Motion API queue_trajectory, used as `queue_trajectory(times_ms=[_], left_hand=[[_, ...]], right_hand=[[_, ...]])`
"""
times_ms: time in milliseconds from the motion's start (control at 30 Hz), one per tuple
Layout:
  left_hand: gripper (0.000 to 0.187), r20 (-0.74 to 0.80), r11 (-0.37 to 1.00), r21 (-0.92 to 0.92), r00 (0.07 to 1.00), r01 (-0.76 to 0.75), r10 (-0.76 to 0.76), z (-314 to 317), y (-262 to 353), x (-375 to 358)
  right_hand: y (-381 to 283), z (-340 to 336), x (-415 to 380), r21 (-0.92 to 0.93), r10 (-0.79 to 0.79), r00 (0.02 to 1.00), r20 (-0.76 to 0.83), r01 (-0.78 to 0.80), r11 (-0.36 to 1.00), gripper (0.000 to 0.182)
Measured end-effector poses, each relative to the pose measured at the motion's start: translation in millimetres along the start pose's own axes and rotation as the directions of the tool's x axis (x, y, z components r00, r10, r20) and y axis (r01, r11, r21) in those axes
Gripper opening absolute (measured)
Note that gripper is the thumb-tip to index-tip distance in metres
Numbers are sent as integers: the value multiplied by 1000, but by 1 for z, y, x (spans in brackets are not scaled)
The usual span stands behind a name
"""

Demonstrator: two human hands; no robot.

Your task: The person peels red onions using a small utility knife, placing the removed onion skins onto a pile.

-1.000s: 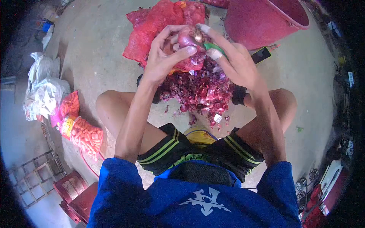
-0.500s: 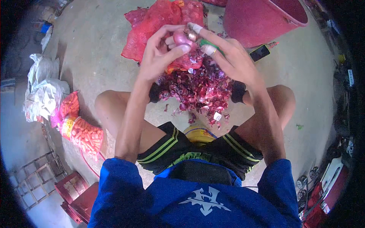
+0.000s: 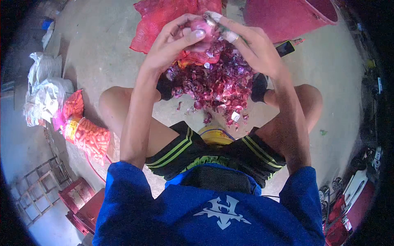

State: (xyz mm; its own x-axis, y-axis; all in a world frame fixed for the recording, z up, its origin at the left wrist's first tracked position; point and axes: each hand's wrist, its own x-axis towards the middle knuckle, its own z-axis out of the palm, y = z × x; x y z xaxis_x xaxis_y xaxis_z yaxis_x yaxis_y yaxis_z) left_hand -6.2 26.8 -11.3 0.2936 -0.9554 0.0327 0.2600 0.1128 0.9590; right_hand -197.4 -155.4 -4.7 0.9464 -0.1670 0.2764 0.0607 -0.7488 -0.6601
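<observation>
A red onion, blurred by motion, is in the fingers of my left hand, whose thumb presses on its near side. My right hand curls in from the other side, white tape around its thumb and index finger. Those taped fingertips are right at the top of the onion. A green-handled tool shows in part between the right fingers, mostly hidden by them. Below both hands lies a heap of purple onion skins, spread on the floor between my feet.
Red mesh sacks lie beyond the hands. A large pink tub stands at the upper right, with a phone by its base. White sacks and a bag of orange pieces are on the left. Between my legs is something yellow.
Both hands have moved slightly up in view with the onion, and the right fingertips stay at its top. Sacks, tub and phone sit higher in view.
</observation>
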Motion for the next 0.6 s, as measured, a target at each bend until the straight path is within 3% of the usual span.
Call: queue_trajectory(times_ms=[100,233,267,300,333,400,467,600], left_hand=[[43,31,997,-39,998,62,-61,-3,-1,2],[47,66,998,-2,995,-70,70,-7,-4,5],[50,95,994,8,990,-105,104,-10,-3,6],[50,95,994,9,990,-106,105,-12,-4,7],[56,100,992,45,989,-116,112,-14,-4,7],[61,106,987,86,987,-132,123,-19,-2,8],[71,185,994,-69,978,-80,92,-25,-4,10],[75,189,986,-164,981,-17,48,-29,-14,16]], right_hand=[[1,-1,3,-10,-48,999,-21,47,999,48],[9,14,8,46,-197,960,-199,210,977,46],[3,12,6,331,0,989,-146,48,942,44],[-5,10,5,578,177,983,-37,-124,806,43],[-13,7,2,579,175,984,-36,-122,806,43],[-23,1,1,743,239,966,95,-228,629,47],[-15,10,2,786,245,967,71,-205,584,48],[-19,10,4,849,253,963,96,-212,484,55]])
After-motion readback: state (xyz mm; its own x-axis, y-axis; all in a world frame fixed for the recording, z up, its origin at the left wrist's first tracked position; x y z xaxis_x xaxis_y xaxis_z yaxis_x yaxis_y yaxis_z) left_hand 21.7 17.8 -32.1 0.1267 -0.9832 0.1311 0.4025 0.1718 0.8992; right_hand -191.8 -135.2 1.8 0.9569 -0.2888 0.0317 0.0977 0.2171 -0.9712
